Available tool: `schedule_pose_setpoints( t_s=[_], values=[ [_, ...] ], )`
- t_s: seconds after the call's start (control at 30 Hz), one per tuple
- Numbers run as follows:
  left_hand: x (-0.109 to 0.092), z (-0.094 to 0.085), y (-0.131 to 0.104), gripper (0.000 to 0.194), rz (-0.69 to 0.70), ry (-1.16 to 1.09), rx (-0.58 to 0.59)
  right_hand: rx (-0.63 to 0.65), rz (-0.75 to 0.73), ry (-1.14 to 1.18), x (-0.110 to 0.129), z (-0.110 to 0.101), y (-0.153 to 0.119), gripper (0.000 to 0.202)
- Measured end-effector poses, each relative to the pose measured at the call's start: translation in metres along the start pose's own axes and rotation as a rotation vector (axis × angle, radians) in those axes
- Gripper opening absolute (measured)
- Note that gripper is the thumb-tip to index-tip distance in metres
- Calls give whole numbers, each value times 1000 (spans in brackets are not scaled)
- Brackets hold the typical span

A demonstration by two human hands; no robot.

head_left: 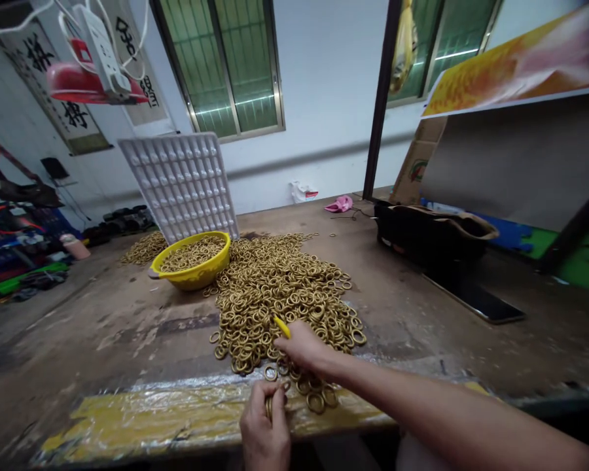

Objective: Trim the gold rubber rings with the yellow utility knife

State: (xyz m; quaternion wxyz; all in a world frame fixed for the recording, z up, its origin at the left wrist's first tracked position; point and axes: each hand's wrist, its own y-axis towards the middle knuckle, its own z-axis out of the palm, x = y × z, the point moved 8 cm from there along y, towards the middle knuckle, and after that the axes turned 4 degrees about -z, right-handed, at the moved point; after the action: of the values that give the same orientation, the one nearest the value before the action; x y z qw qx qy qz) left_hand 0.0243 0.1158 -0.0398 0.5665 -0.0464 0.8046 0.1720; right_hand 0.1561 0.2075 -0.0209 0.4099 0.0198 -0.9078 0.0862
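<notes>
A wide heap of brass-coloured rings [285, 288] lies on the brown table [127, 340]. At the heap's near edge, my right hand [302, 347] is closed on a yellow tool [282, 326], whose far end points into the rings. My left hand [266, 418], by the table's front edge, is closed around a few brass rings [269, 407] held between thumb and fingers. Loose rings [315, 401] lie between and beside the two hands. Left of the heap stands a yellow bowl [196, 275] filled with rings.
Behind the bowl, a grey moulded tray [186, 186] stands tilted up. To the right are a black bag [427, 232] and a phone [476, 297]. A pink cloth [341, 204] lies far back. Yellow tape [152, 418] covers the front edge.
</notes>
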Motion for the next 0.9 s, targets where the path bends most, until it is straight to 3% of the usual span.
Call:
schedule_pose_setpoints(
  t_s=[0.07,0.2,0.33,0.5,0.63,0.9],
  values=[
    [9,3,-1,27,-140,-119,86,4,-34,27,0,-5,2,16],
    [27,9,0,37,-571,-552,275,39,-164,63,13,-14,-2,18],
    [14,9,-3,28,-754,-924,389,105,-341,157,35,-21,-20,18],
    [2,16,-24,7,-967,-1096,435,376,-537,321,55,-12,-47,26],
    [-7,19,-31,9,-991,-1168,446,510,-547,377,53,-3,-50,18],
    [-8,10,-27,10,-865,-1132,379,716,-353,605,41,16,-52,18]
  ],
)
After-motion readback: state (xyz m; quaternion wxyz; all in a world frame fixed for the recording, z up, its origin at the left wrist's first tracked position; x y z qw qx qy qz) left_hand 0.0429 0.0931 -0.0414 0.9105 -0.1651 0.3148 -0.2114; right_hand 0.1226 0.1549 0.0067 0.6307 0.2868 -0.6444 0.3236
